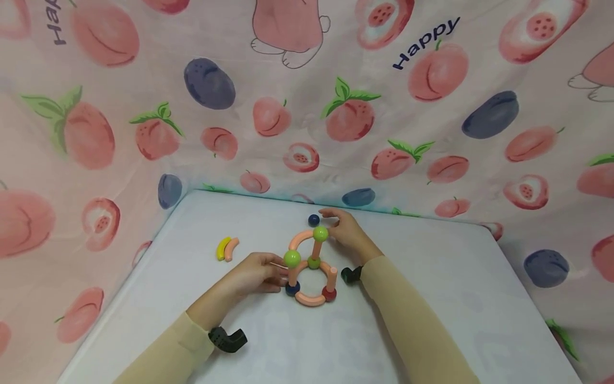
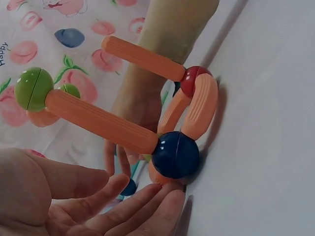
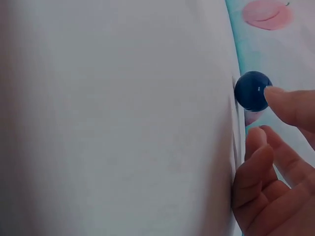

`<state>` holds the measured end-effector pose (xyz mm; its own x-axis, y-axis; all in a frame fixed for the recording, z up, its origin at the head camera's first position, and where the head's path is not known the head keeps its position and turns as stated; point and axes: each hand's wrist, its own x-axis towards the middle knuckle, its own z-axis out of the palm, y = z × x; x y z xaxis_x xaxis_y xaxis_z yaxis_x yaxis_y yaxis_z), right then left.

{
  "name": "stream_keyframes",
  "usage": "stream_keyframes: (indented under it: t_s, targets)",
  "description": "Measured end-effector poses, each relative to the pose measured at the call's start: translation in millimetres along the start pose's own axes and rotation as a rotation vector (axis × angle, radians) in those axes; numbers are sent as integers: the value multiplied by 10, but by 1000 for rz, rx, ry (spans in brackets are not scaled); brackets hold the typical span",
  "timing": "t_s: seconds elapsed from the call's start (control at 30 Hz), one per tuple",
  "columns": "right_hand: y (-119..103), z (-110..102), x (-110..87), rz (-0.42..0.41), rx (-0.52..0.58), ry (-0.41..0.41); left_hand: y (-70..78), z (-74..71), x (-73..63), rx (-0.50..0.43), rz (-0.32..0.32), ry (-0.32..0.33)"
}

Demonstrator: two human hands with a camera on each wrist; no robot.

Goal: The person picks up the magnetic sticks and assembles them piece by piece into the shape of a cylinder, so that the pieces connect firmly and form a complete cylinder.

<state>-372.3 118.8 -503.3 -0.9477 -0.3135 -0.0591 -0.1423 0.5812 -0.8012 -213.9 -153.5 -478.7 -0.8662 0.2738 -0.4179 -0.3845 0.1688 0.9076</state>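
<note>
In the head view a toy frame of salmon rods and coloured balls stands on the table. Its base ring joins a navy ball (image 1: 292,289), a red ball (image 1: 329,294) and a green ball (image 1: 314,262) by curved rods (image 1: 310,301). Two uprights carry light green balls (image 1: 292,258) linked by an arched rod (image 1: 301,238); the upright rod (image 1: 332,279) on the red ball has a bare top. My left hand (image 1: 256,273) is beside the navy corner, fingers extended, fingertips close to the base. Behind the frame, my right hand (image 1: 349,234) reaches beside a loose navy ball (image 3: 252,91), fingers loosely bent.
Left of the frame lie a yellow curved rod (image 1: 223,248) and a salmon curved rod (image 1: 232,249). The white table (image 1: 431,298) ends at a fruit-print cloth (image 1: 288,96) behind. Black wrist devices (image 1: 227,340) are on both sleeves.
</note>
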Motion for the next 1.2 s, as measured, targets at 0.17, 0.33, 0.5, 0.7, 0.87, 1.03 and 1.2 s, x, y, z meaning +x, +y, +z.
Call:
stream_keyframes:
  t_s: [0.17, 0.33, 0.5, 0.7, 0.87, 1.03, 1.2]
  targets:
    - [-75, 22, 84, 10, -62, -62, -11, -10, -40, -12, 0, -26]
    - [-89, 54, 165, -20, -98, -136, -23, -11, -81, -2, 3, -47]
    - [-75, 84, 203, -55, -171, -101, -41, -1, -94, 21, 17, -93]
    - [-28, 83, 168, -5, -140, -40, -47, 6, -113, 28, 19, -116]
    - [-2, -11, 45, -3, -88, -46, -59, 35, -129, 25, 19, -124]
    - [1, -148, -127, -6, -59, -55, -63, 73, -154, 24, 24, -129]
    - [8, -311, -331, -29, -52, -34, -55, 115, -172, 24, 33, -144]
